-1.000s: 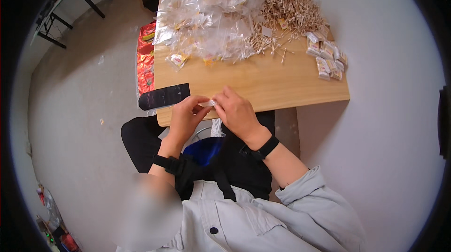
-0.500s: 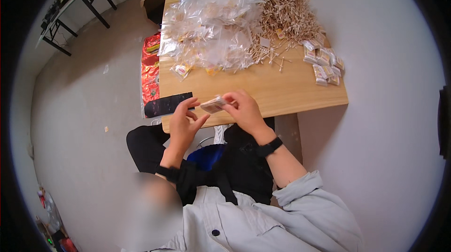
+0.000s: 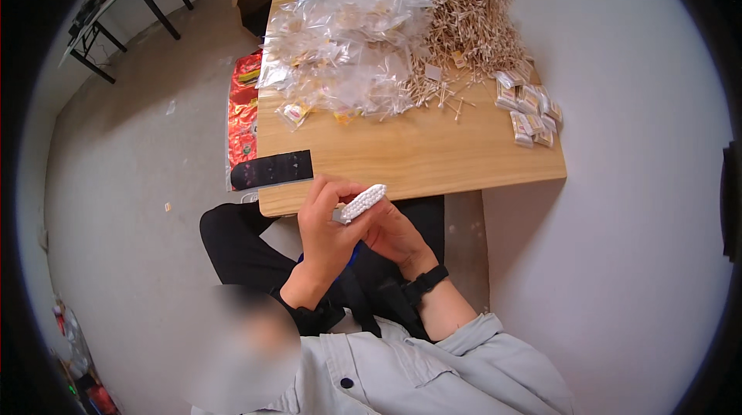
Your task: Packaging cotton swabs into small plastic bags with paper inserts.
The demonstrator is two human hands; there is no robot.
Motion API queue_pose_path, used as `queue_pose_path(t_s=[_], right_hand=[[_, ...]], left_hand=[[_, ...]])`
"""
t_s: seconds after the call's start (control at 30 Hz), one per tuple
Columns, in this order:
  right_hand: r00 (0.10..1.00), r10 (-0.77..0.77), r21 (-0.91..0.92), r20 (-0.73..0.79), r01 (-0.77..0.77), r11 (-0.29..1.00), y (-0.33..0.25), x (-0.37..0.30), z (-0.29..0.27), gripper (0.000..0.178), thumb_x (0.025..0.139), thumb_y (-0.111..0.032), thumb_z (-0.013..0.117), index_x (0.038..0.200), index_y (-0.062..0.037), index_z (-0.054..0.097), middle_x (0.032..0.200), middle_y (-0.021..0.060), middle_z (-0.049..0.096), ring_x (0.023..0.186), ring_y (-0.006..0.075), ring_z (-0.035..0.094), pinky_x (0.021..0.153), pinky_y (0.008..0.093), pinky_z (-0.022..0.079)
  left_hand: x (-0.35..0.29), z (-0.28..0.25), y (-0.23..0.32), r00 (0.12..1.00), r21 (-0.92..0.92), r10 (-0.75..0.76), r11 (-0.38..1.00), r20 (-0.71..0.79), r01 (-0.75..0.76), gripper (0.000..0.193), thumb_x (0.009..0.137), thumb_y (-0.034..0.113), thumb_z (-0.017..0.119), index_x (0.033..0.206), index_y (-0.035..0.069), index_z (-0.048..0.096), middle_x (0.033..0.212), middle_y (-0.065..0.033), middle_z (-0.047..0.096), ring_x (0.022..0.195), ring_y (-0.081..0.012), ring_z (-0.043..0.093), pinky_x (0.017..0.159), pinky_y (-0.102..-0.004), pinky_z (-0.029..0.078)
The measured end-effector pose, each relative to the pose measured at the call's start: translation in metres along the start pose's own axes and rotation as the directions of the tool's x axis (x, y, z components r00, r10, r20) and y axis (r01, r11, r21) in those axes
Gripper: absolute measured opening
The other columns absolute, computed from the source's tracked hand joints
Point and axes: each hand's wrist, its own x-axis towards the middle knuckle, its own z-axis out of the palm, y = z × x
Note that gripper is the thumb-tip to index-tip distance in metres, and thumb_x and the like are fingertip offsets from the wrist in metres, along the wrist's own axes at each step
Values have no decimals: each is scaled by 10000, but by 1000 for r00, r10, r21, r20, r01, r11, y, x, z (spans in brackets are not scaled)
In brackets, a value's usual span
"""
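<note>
A pack of cotton swabs (image 3: 364, 203) is held in front of the table's near edge, its white cotton tips turned up in a tight oblong cluster. My left hand (image 3: 326, 222) is closed round it from the left, fingers bent over the far side and thumb along the near side. From the right, my right hand (image 3: 396, 234) is closed against the pack too, though part of its fingers is hidden behind the pack and the left hand.
Clear plastic bags (image 3: 348, 36) cover the far left of the wooden table (image 3: 433, 152). Beside them rises a big heap of loose cotton swabs (image 3: 468, 13). Several filled packs (image 3: 529, 110) lie at the right edge. A dark flat strip (image 3: 272, 171) lies at the near left corner.
Both hands came together and drew nearer to me. The pack, earlier in my right hand alone with the left hand open beside it, is now turned tips up between both hands.
</note>
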Motion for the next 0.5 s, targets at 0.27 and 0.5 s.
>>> queue_pose_path(t_s=[0.27,0.5], right_hand=[[999,-5,64,44,2,998,4,1,-7,401,986,-228,574,1355,-103,478,1295,52,567,1186,165,564,1009,319,469],[999,0,79,39,-3,997,6,0,-13,399,984,-209,575,1355,-103,474,1286,49,569,1179,167,565,1000,324,470]], left_hand=[[0,-2,-1,986,95,158,984,-59,-152,282,685,39,840,893,34,651,815,-82,588,720,-211,615,617,-300,487],[0,-2,0,990,90,143,986,10,-143,271,692,14,822,884,12,631,848,-92,601,755,-195,615,648,-283,483]])
